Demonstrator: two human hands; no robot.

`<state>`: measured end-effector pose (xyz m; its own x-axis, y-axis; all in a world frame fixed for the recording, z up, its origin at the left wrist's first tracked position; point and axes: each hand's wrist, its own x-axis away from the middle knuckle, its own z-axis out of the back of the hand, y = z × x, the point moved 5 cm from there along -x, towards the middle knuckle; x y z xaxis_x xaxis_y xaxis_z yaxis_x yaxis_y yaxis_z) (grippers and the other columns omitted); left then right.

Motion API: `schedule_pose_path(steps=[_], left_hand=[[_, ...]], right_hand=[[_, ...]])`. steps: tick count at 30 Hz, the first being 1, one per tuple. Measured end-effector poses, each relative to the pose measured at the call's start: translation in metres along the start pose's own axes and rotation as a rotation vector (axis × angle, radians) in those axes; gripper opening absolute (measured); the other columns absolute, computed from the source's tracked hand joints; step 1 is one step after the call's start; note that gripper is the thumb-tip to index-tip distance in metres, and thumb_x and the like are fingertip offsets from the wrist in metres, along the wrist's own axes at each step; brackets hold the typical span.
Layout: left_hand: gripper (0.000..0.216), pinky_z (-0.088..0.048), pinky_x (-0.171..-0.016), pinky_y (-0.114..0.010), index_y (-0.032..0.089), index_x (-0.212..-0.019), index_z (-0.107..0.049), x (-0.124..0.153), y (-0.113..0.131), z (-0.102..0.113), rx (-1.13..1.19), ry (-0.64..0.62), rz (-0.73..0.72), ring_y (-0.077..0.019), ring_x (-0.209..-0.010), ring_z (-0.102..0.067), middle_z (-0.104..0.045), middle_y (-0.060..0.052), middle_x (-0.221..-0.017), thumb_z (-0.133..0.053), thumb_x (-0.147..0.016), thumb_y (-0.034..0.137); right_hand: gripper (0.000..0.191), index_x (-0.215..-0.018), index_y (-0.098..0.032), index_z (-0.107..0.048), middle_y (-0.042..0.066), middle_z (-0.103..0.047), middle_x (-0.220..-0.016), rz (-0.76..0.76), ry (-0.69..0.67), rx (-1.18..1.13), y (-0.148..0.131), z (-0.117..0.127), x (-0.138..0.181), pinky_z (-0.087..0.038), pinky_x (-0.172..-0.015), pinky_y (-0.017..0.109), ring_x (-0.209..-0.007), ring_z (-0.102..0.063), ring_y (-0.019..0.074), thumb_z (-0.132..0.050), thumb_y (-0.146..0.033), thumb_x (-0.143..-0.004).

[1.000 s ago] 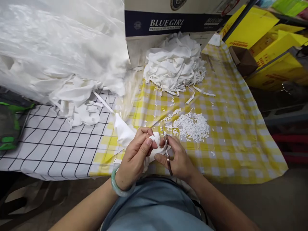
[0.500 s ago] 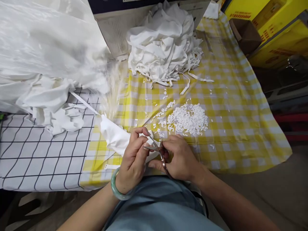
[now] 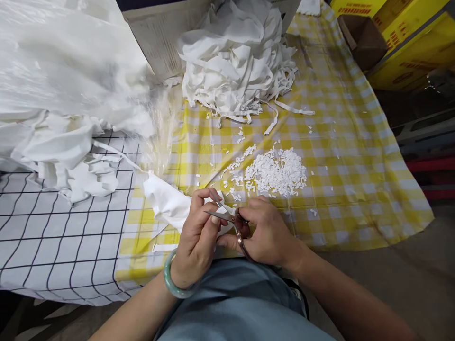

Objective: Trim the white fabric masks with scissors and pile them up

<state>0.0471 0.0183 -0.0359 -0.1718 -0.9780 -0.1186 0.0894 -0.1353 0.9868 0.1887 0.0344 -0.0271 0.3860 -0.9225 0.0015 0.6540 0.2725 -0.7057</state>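
Near edge of yellow-checked counter [image 3: 341, 180]: left hand [image 3: 197, 237], jade bangle [image 3: 174, 284] at wrist, seen pinched shut on end of white fabric piece [image 3: 167, 201]. Right hand [image 3: 266, 234] clamped on handles of small scissors [image 3: 227, 219], blades parted, tips pointed toward left fingertips.

Risk judged: thumb could be nicked, blades lying so close to pinch; limp cloth could fold and be cut crooked.

Fabric piece: soft, crumpled, trailed leftward across counter.

Beyond: mound of tiny white snippets [image 3: 275, 171].

Farthest: heap of white strips [image 3: 236, 61], piled against cardboard box [image 3: 159, 42].
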Motion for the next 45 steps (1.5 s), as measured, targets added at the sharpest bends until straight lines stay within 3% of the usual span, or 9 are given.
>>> schedule_pose_path(steps=[12, 20, 24, 28, 32, 35, 40, 43, 45], left_hand=[[0.027, -0.042, -0.091, -0.033, 0.020, -0.080, -0.054, -0.013, -0.002, -0.013, -0.027, -0.022, 0.010, -0.0207, -0.106, -0.044, -0.047, -0.007, -0.103, -0.038, -0.101, 0.021], [0.030, -0.043, -0.096, -0.033, 0.018, -0.079, -0.057, -0.028, -0.005, -0.023, -0.104, -0.131, 0.021, -0.0206, -0.111, -0.048, -0.051, -0.009, -0.103, -0.037, -0.101, 0.021], [0.018, -0.042, -0.102, -0.038, 0.019, -0.089, -0.060, -0.022, 0.015, 0.015, -0.398, -0.291, -0.054, -0.0233, -0.119, -0.050, -0.056, -0.011, -0.120, -0.044, -0.097, 0.018], [0.017, -0.041, -0.102, -0.051, 0.018, -0.093, -0.060, -0.030, 0.012, 0.110, -0.860, 0.049, -0.137, -0.0302, -0.118, -0.050, -0.055, -0.015, -0.123, -0.046, -0.086, 0.010], [0.021, -0.041, -0.099, -0.060, 0.018, -0.094, -0.063, -0.049, -0.021, 0.161, -1.060, -0.052, -0.216, -0.0343, -0.119, -0.047, -0.056, -0.017, -0.121, -0.051, -0.079, 0.009], [0.012, -0.048, -0.091, -0.050, 0.018, -0.083, -0.059, -0.055, -0.023, 0.164, -1.034, -0.080, -0.247, -0.0280, -0.104, -0.054, -0.061, -0.013, -0.105, -0.051, -0.083, 0.010], [0.010, -0.048, -0.066, -0.029, 0.018, -0.089, -0.054, -0.020, 0.031, 0.144, -0.895, 0.076, -0.286, -0.0179, -0.082, -0.058, -0.061, -0.009, -0.093, -0.049, -0.088, 0.010], [0.007, -0.045, -0.062, -0.026, 0.018, -0.086, -0.053, 0.013, 0.056, 0.140, -0.781, 0.194, -0.196, -0.0155, -0.074, -0.056, -0.061, -0.007, -0.088, -0.051, -0.087, 0.011], [0.005, -0.043, -0.058, -0.025, 0.018, -0.085, -0.055, 0.032, 0.056, 0.143, -0.675, 0.229, -0.031, -0.0143, -0.069, -0.054, -0.060, -0.006, -0.085, -0.052, -0.088, 0.015]], right_hand=[[0.053, -0.048, -0.018, -0.049, 0.001, -0.053, -0.048, -0.068, 0.094, 0.174, 0.016, 0.008, 0.009, -0.032, -0.062, 0.028, -0.052, -0.043, 0.0117, -0.065, -0.058, -0.078], [0.053, -0.048, -0.019, -0.043, -0.004, -0.042, -0.047, -0.336, -0.008, 0.017, 0.051, 0.009, 0.005, -0.024, -0.048, 0.024, -0.048, -0.034, 0.0088, -0.068, -0.058, -0.074], [0.037, -0.071, -0.021, -0.052, 0.000, -0.057, -0.066, -0.264, 0.082, 0.024, 0.048, 0.017, 0.005, -0.040, -0.057, 0.026, -0.061, -0.050, 0.0149, -0.071, -0.053, -0.072], [0.033, -0.088, -0.022, -0.052, 0.005, -0.059, -0.082, -0.099, 0.196, 0.017, 0.038, 0.026, 0.006, -0.047, -0.067, 0.032, -0.074, -0.056, 0.0204, -0.066, -0.051, -0.081], [0.029, -0.088, -0.023, -0.051, 0.004, -0.056, -0.082, 0.022, 0.169, -0.037, 0.013, 0.017, -0.007, -0.047, -0.069, 0.032, -0.077, -0.055, 0.0204, -0.066, -0.047, -0.084], [0.028, -0.091, -0.022, -0.053, 0.005, -0.058, -0.086, 0.083, 0.134, -0.125, -0.017, -0.005, -0.027, -0.048, -0.072, 0.033, -0.080, -0.058, 0.0210, -0.070, -0.042, -0.081], [0.032, -0.102, -0.021, -0.059, 0.008, -0.066, -0.103, 0.211, 0.105, -0.339, -0.067, -0.055, -0.071, -0.048, -0.089, 0.035, -0.100, -0.061, 0.0238, -0.074, -0.028, -0.075], [0.014, -0.086, -0.020, -0.060, 0.002, -0.065, -0.084, 0.162, -0.064, -0.486, -0.079, -0.080, -0.083, -0.049, -0.077, 0.029, -0.081, -0.062, 0.0173, -0.066, -0.020, -0.073], [0.006, -0.078, -0.019, -0.058, -0.001, -0.061, -0.074, 0.070, -0.140, -0.572, -0.077, -0.084, -0.082, -0.048, -0.068, 0.025, -0.070, -0.058, 0.0135, -0.061, -0.019, -0.072]])
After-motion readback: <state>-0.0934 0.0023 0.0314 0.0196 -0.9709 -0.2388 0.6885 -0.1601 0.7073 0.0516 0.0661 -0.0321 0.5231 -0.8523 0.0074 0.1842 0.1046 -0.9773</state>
